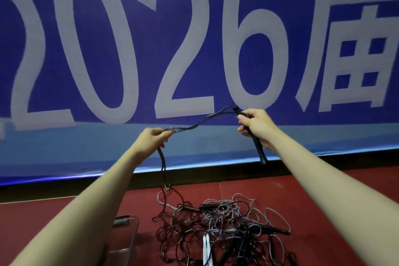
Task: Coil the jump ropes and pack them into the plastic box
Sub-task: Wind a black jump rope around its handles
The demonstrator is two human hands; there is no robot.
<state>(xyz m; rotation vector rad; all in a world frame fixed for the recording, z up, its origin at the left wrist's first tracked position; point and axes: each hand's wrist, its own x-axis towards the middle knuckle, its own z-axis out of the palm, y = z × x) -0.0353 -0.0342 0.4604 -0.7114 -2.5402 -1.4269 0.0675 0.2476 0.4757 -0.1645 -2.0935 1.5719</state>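
Observation:
A black jump rope stretches between both raised hands. My right hand grips its black handles, which hang down below the fist. My left hand pinches the doubled cord, and the rest of that cord drops straight down to a tangled pile of jump ropes on the red floor. Two white handles stick out of the pile near the bottom edge. The clear plastic box stands on the floor at lower left, partly hidden behind my left forearm.
A big blue banner with large white figures hangs close in front, its lower edge just above the red floor. A small dark object lies at the box's far rim.

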